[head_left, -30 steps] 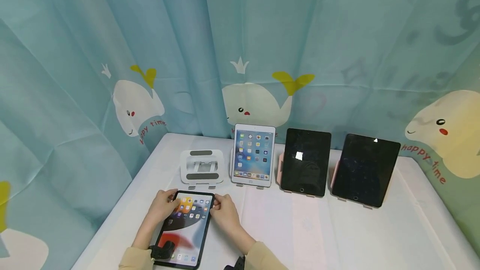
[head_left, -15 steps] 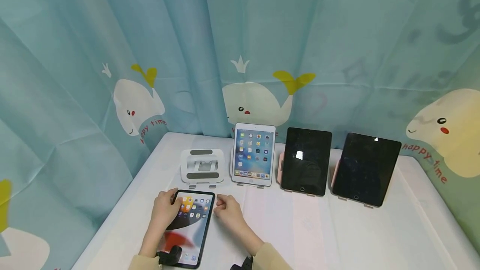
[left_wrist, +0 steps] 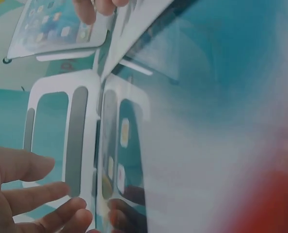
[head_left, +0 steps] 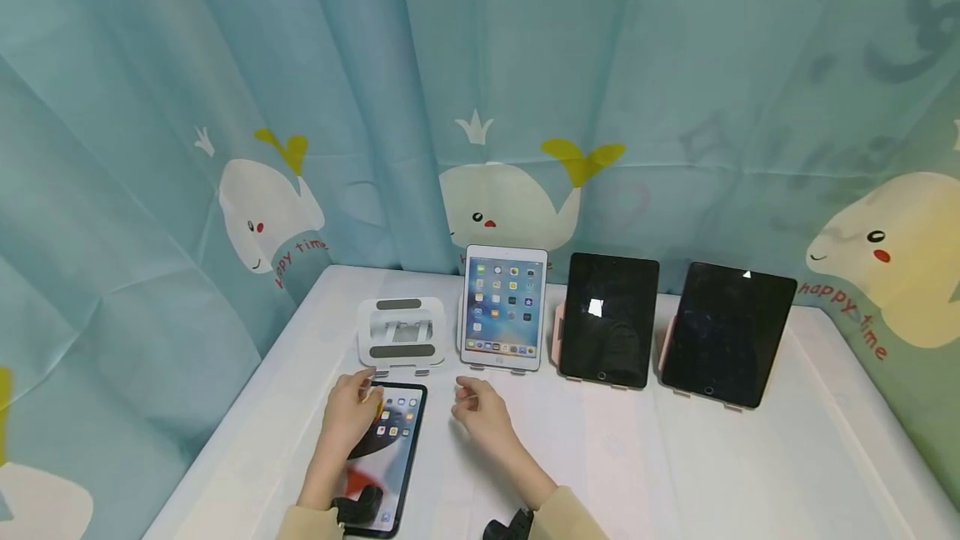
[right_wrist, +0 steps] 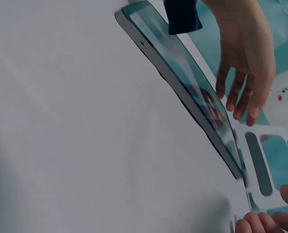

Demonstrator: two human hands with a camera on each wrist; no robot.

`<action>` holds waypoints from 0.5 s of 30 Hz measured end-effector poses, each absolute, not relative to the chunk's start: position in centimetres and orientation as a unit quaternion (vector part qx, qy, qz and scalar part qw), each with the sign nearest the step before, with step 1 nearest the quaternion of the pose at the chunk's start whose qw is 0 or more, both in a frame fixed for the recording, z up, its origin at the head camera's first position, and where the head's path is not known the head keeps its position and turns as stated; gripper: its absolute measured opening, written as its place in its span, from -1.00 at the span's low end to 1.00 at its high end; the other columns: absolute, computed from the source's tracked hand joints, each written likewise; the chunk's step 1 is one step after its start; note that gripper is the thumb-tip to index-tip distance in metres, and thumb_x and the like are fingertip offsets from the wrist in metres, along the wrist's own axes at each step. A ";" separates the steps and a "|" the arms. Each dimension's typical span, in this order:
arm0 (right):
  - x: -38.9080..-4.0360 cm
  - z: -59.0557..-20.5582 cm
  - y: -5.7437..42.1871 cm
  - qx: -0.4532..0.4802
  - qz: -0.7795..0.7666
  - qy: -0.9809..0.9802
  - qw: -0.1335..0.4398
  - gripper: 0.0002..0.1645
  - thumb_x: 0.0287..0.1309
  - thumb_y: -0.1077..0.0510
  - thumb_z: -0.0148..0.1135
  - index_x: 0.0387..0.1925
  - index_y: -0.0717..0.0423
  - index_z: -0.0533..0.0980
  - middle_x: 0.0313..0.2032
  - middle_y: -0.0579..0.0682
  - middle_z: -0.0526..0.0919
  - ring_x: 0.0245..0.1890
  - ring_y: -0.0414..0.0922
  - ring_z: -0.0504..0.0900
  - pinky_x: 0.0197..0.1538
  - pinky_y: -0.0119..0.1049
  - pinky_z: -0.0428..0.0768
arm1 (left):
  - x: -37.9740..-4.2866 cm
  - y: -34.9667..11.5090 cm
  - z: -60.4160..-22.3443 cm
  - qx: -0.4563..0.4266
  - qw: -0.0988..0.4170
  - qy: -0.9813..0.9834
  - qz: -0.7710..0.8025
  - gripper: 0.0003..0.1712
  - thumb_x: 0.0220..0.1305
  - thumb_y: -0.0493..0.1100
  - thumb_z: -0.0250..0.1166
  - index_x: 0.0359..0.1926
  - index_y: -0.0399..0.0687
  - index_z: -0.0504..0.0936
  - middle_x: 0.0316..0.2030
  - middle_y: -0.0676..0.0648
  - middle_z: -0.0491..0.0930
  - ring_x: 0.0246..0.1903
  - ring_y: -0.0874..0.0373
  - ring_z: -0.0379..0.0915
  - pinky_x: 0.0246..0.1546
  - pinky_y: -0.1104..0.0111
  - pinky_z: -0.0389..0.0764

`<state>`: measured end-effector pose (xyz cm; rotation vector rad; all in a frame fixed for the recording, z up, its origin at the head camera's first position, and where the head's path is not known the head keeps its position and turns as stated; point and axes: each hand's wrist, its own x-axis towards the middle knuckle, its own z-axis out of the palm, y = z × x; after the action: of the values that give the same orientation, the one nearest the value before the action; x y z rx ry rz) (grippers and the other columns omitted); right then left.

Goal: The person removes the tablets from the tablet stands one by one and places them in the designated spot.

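A black-rimmed tablet (head_left: 389, 462) with its screen lit lies flat on the white table. My left hand (head_left: 348, 415) is over its upper left part, fingers spread and holding nothing; in the left wrist view those fingers (left_wrist: 35, 194) hover above the glass. To the right of the tablet, apart from it, my right hand (head_left: 486, 417) holds nothing, its fingers loosely bent. Just beyond the tablet stands a white tablet stand (head_left: 405, 351) with two grey pads. Part of the screen is hidden by the left hand and the black wrist camera (head_left: 360, 507).
Along the back stand a white tablet (head_left: 504, 307) with a lit screen and two dark tablets, a middle one (head_left: 609, 323) and a right one (head_left: 727, 336), on stands. A blue whale-print curtain (head_left: 510, 48) hangs behind the table (head_left: 600, 473).
Both hands have let go of the tablet's upper edges. The right hand has moved off to the right, the left hand up and to the right. The tablet stays in place.
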<state>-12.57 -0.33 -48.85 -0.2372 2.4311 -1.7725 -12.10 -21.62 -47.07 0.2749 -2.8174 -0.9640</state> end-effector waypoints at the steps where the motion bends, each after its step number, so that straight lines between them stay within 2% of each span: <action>1: -12.7 -48.8 0.0 -0.076 -0.588 0.803 0.061 -0.45 -0.02 0.38 0.24 0.10 0.39 0.46 -0.21 0.17 0.59 -0.22 -0.07 0.59 -0.21 -0.45 0.53 | -12.2 -21.5 -47.1 0.090 0.076 -0.938 -0.326 -0.55 0.23 -0.26 0.20 0.11 -0.43 0.51 -0.20 -0.35 0.53 -0.26 -0.09 0.46 -0.25 0.10 0.50; 6: -13.3 -48.4 1.4 -0.060 -0.592 0.802 0.059 -0.47 0.03 0.35 0.22 0.12 0.35 0.45 -0.16 0.20 0.59 -0.20 -0.05 0.60 -0.18 -0.37 0.56 | -13.1 -20.8 -46.9 0.078 0.084 -0.933 -0.340 -0.55 0.23 -0.28 0.20 0.12 -0.42 0.52 -0.25 -0.27 0.53 -0.32 0.03 0.43 -0.33 0.28 0.42; 15: -14.8 -48.0 3.7 -0.033 -0.584 0.810 0.037 -0.51 0.07 0.35 0.19 0.10 0.33 0.46 -0.13 0.23 0.60 -0.15 0.02 0.61 -0.10 -0.17 0.62 | -14.9 -19.0 -46.4 0.052 0.076 -0.927 -0.363 -0.56 0.26 -0.26 0.18 0.14 -0.37 0.51 -0.19 -0.26 0.54 -0.20 -0.04 0.49 -0.22 0.18 0.52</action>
<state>-14.79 3.73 -47.99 -0.1026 2.4875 -1.7935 -14.87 -19.04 -46.41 0.1571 -2.7810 -1.0880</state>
